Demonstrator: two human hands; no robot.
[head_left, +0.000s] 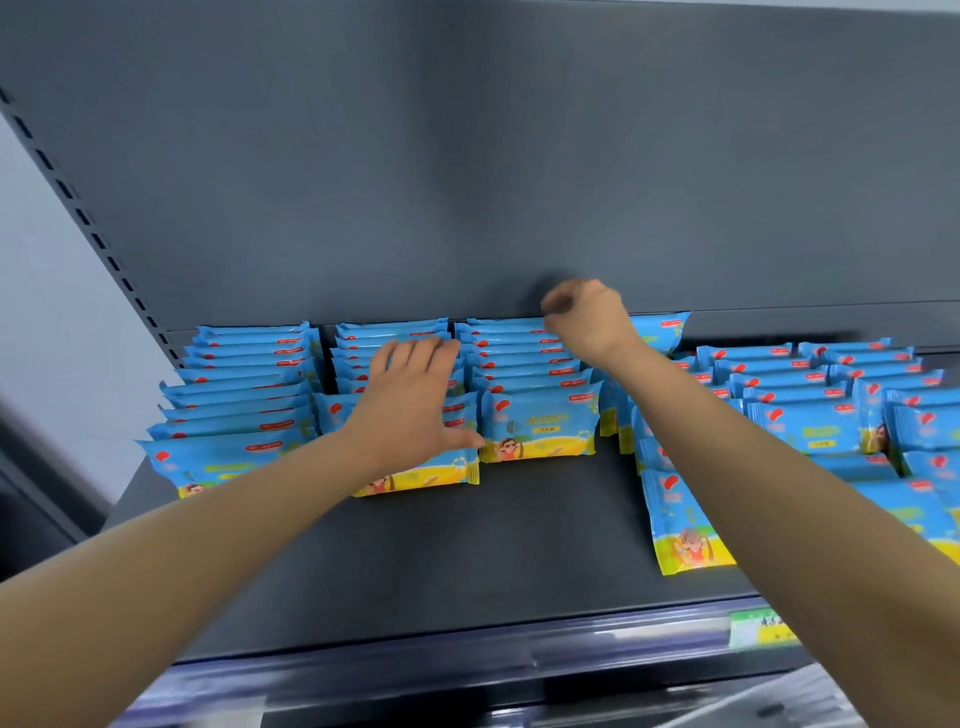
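Three rows of blue packs stand on the shelf (519, 545) below your grips. Your left grip (410, 395) lies spread on top of the middle row (421, 475), fingers straight, thumb by the front pack of the third row (540, 426). Your right grip (582, 317) is curled over that row's far end; blur hides whether it pinches a pack. Your right forearm (727, 441) covers part of the further packs (810, 431).
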